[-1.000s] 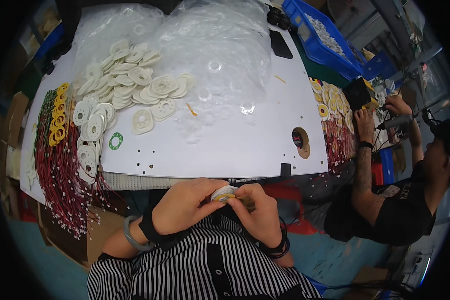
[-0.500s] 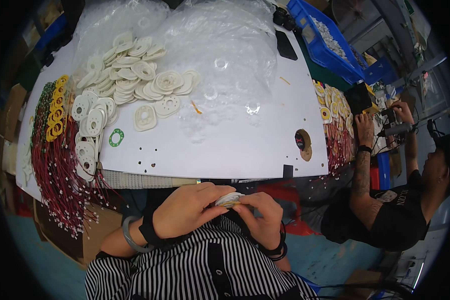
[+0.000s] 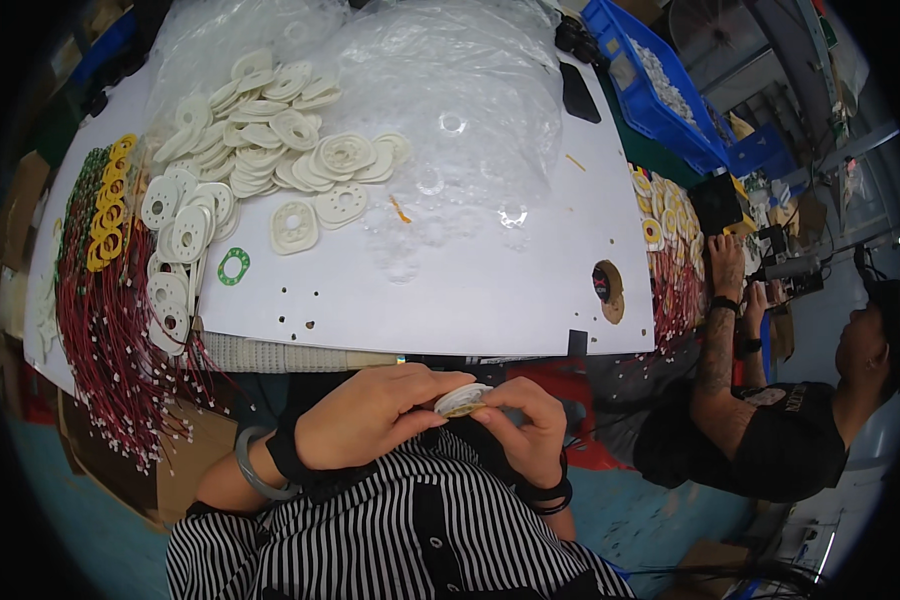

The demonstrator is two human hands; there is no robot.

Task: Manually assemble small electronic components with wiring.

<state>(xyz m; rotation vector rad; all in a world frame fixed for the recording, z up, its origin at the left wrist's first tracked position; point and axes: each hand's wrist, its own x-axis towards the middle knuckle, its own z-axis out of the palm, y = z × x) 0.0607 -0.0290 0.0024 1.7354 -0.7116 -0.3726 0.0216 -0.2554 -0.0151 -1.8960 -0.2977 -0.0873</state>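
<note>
Your left hand (image 3: 370,412) and right hand (image 3: 528,428) both grasp the same white round piece (image 3: 460,398), thumb and fingers pinching its left and right rims, white face up, yellowish underside toward you. It's off the tabletop (image 3: 450,315), just this side of the near edge, around that edge's middle. Main change: a second ago your right fingers press in over the yellow part; now they've moved out to the right rim, so more of the white face shows. I read that as a re-grip, with the work staying on this one piece. Whether anything sits loose inside it, can't tell. On the tabletop nothing looks rearranged: heap of white plates (image 3: 292,133) toward the far-left corner, clear plastic bag (image 3: 410,90) along the far edge, yellow rings (image 3: 107,232) and red wires (image 3: 100,335) by the left edge, green ring (image 3: 223,268) nearer the near-left corner. Past the right edge, a co-worker's farther hand (image 3: 756,298) has dropped lower.
</note>
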